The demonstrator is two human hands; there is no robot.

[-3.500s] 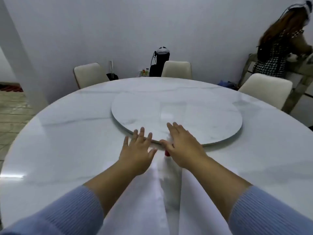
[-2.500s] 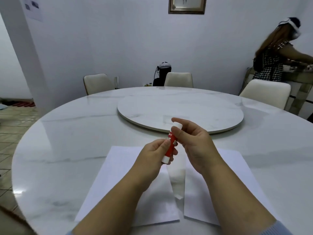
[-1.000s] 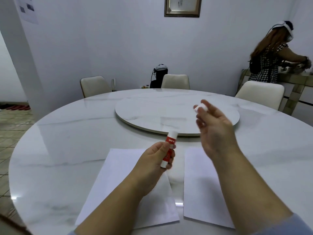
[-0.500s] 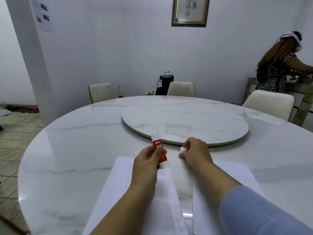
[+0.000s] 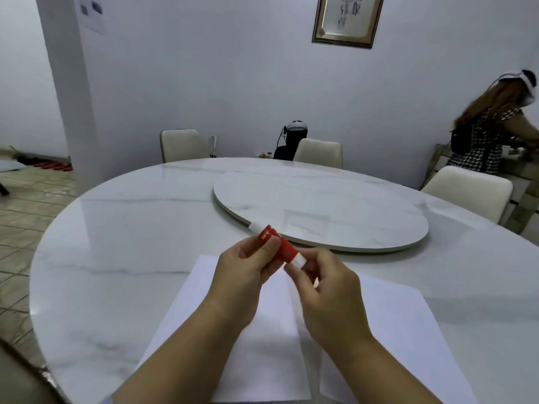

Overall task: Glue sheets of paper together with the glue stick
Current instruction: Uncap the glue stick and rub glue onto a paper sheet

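**Desk:** Where is the glue stick (image 5: pixel 277 246), and who has it?

**Photographer:** Held above the marble table (image 5: pixel 122 258), over the gap between the two sheets. The left hand (image 5: pixel 248 272) grips the red barrel, thumb on top and fingers curled beneath. The right hand (image 5: pixel 323 284) pinches the white base end with its fingertips.

**Desk:** Which way does it lie?

**Photographer:** Its long axis runs from about 10 o'clock to 4 o'clock. The open white tip points away toward the turntable (image 5: pixel 320 211); the base sits at the right hand's fingers. Both hands touch it, the left nearer the tip.

**Desk:** And the paper?

**Photographer:** The left sheet (image 5: pixel 186 330) lies at 7 o'clock from the stick, the right sheet (image 5: pixel 402 330) at 5 o'clock, side by side with a narrow strip of table between them. My judgement: the base is about to be twisted to raise the glue. No containers in view; I cannot see the cap.
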